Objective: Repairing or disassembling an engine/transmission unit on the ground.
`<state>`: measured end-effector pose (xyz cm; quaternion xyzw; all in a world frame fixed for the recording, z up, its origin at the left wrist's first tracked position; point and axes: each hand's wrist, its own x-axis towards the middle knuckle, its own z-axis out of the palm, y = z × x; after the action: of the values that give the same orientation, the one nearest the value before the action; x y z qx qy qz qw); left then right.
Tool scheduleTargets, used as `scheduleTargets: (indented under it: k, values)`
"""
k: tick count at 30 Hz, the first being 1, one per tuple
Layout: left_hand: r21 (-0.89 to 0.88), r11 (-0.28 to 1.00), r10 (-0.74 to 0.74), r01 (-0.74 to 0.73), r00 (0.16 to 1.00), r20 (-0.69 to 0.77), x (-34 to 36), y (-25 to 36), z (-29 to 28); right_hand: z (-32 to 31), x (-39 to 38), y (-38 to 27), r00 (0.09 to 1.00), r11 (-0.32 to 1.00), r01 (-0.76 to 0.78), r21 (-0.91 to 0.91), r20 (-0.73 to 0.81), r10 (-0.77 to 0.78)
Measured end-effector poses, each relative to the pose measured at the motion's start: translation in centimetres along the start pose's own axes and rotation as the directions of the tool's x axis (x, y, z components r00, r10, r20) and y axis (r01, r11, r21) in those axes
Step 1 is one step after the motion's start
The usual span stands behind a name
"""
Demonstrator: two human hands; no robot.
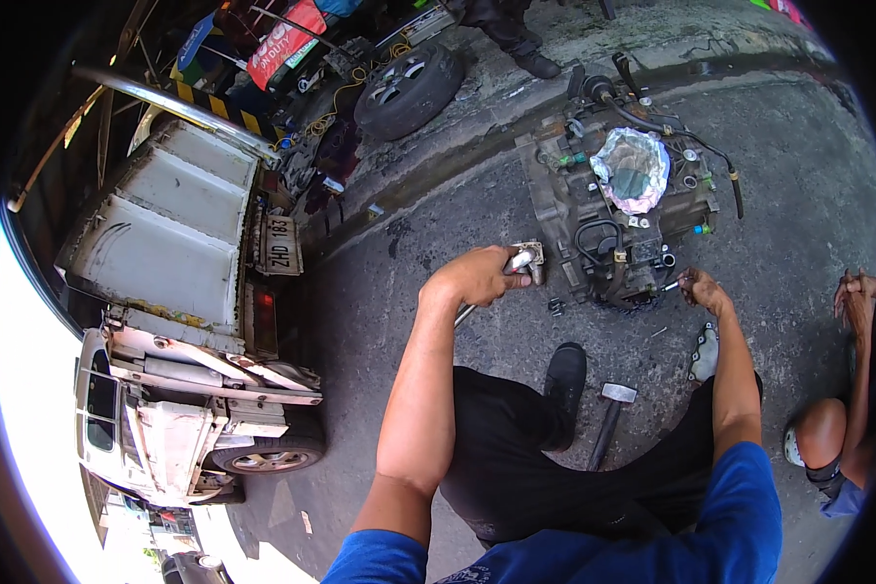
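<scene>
My left hand (pixel 482 276) is closed round a shiny metal tool (pixel 522 261) with a rounded head. A thin shaft sticks out below the hand; the tool's exact kind is unclear. Beside its head is a small grey metal bracket-like part (pixel 534 249), and I cannot tell whether the hand touches it. My right hand (pixel 703 292) pinches a short, slim, silver piece (pixel 672 286), pointing at the near right edge of a greasy gearbox-like assembly (pixel 565 206). Crumpled foil-like wrapping (pixel 605 187) rings an opening on top of the assembly. Hoses run over and beside it.
A sledgehammer (pixel 618 393) lies between my legs. A flat metal cover (pixel 704 352) rests by my right forearm. At the right edge another person crouches, hands (pixel 857 292) together. A white truck (pixel 180 224) stands left; a loose wheel (pixel 409 92) lies beyond near another person's shoe (pixel 537 64).
</scene>
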<state>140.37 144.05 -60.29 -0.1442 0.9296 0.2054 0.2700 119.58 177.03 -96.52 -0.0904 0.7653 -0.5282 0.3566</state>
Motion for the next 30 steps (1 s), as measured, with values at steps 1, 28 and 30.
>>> scheduleTargets:
  k: [1,28,30]
  values:
    - [-0.02,1.0,-0.012,0.012,1.0,0.001,0.0,-0.1,0.0,0.0,-0.1,-0.1,0.999,0.997,-0.042,-0.062,-0.005,0.042]
    - [-0.143,0.99,0.005,-0.003,1.0,0.016,0.5,0.7,0.8,-0.2,0.6,1.8,0.989,0.942,0.036,-0.333,-0.126,-0.083]
    - [-0.095,0.995,-0.008,0.01,1.0,0.022,0.8,0.6,0.9,0.1,0.7,2.2,0.986,0.968,-0.098,-0.229,-0.152,0.064]
